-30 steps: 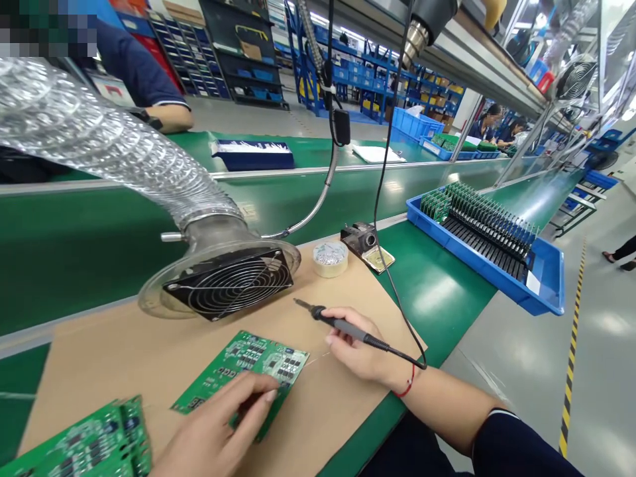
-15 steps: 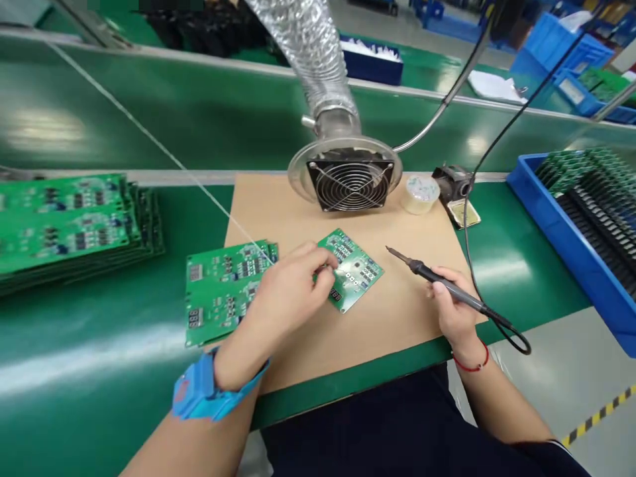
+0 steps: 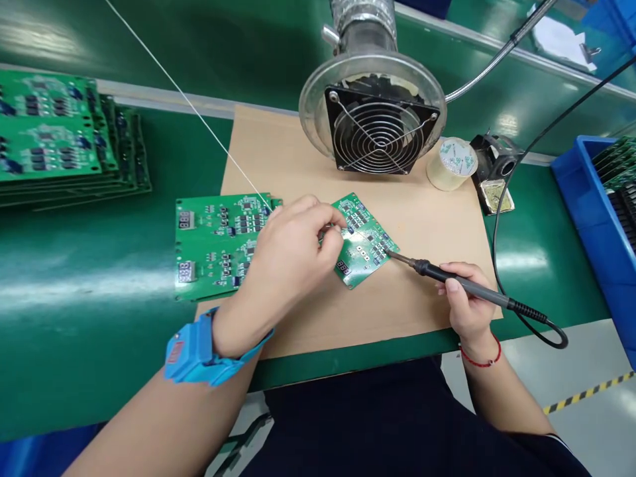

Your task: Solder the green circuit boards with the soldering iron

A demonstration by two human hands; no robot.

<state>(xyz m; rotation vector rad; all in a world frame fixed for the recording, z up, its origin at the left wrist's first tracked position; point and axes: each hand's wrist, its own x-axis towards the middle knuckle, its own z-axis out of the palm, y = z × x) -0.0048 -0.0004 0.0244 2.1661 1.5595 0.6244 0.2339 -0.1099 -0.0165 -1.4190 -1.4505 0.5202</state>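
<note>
My right hand (image 3: 470, 301) grips a soldering iron (image 3: 460, 281) like a pen, and its tip meets the right edge of a green circuit board (image 3: 365, 262). That board lies turned at an angle on brown cardboard (image 3: 298, 331). Over the board's left side, my left hand (image 3: 301, 248) is closed in a pinch on thin solder wire (image 3: 186, 96). The wire runs down from the upper left into this hand, and a fine end shows beyond the fingertips. Partly beneath the left hand is a small stack of circuit boards (image 3: 209, 228) with digit displays.
A fume extractor fan (image 3: 380, 132) hangs over the cardboard's back. To its right stand a roll of tape (image 3: 451, 165) and a soldering iron stand (image 3: 497, 162) with a sponge. More stacked boards (image 3: 50, 132) lie far left. A blue bin (image 3: 586, 192) holds boards at right.
The view has swung down and leftward. My right hand has brought the iron's tip from beside the board onto its right edge. My left hand has stayed pinched over the board since half a second ago.
</note>
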